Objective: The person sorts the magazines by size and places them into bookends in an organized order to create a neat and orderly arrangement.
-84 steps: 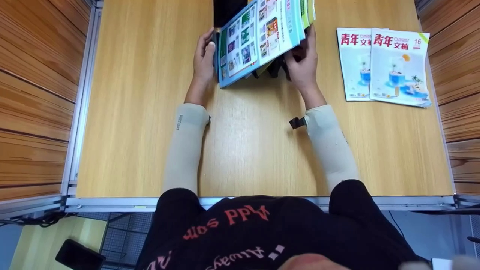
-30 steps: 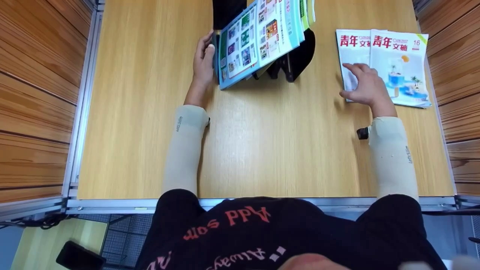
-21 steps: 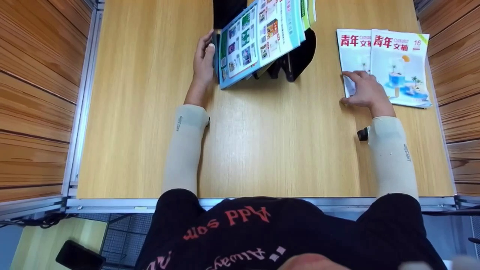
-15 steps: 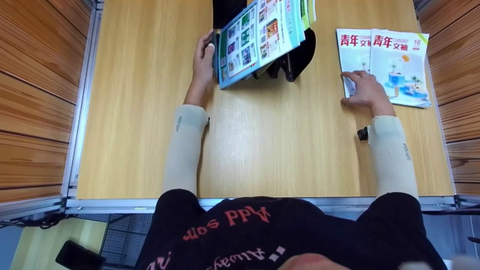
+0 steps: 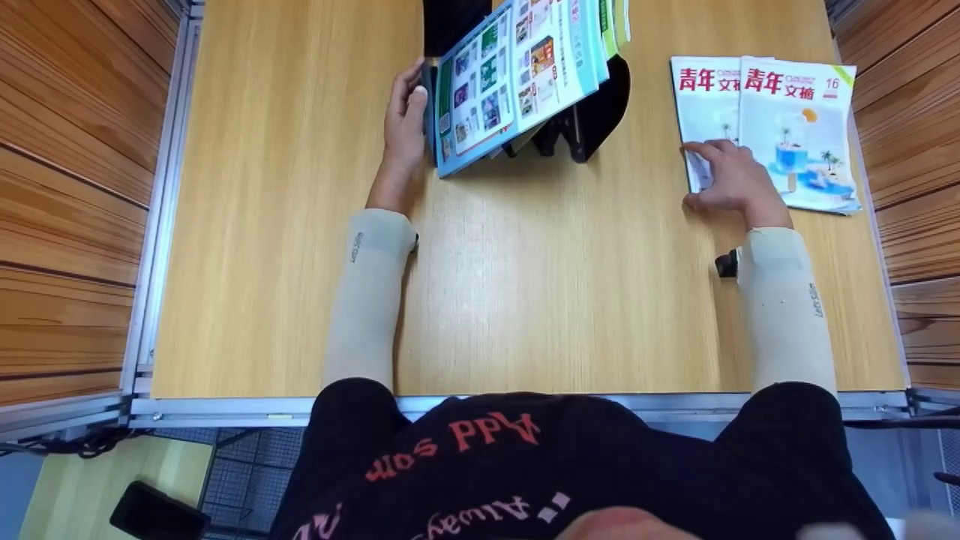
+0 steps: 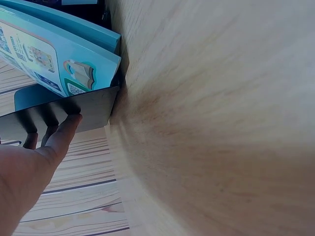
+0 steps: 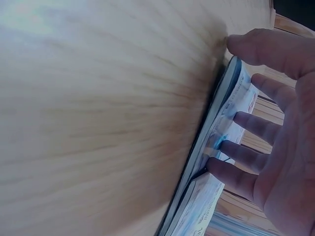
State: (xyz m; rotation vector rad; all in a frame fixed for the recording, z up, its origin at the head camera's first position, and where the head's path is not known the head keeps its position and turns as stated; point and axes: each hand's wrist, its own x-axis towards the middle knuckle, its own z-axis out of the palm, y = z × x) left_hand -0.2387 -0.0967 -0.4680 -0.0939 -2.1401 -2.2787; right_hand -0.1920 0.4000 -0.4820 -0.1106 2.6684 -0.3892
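Observation:
My left hand [image 5: 405,127] lies along the left side of a black bookend [image 5: 609,112]. In the left wrist view its fingertips press on the outer face of the bookend's side panel [image 6: 93,109]. Blue-covered books [image 5: 517,75] lean at a slant inside the bookend. My right hand [image 5: 733,178] spreads over the lower part of the left magazine [image 5: 705,112]. In the right wrist view the fingertips rest on that cover [image 7: 231,120], and the thumb is down by its edge near the tabletop. The right magazine [image 5: 799,135] overlaps the left one.
The wooden table [image 5: 517,300] ends at a metal rail in front of the person's body. Wood-plank walls [image 5: 67,225] rise at both sides. A black phone-like object [image 5: 159,511] lies on a lower surface at the bottom left.
My right hand has left the bookend's right side and moved right onto the left magazine, settling lower on it. My left hand has stayed at the bookend.

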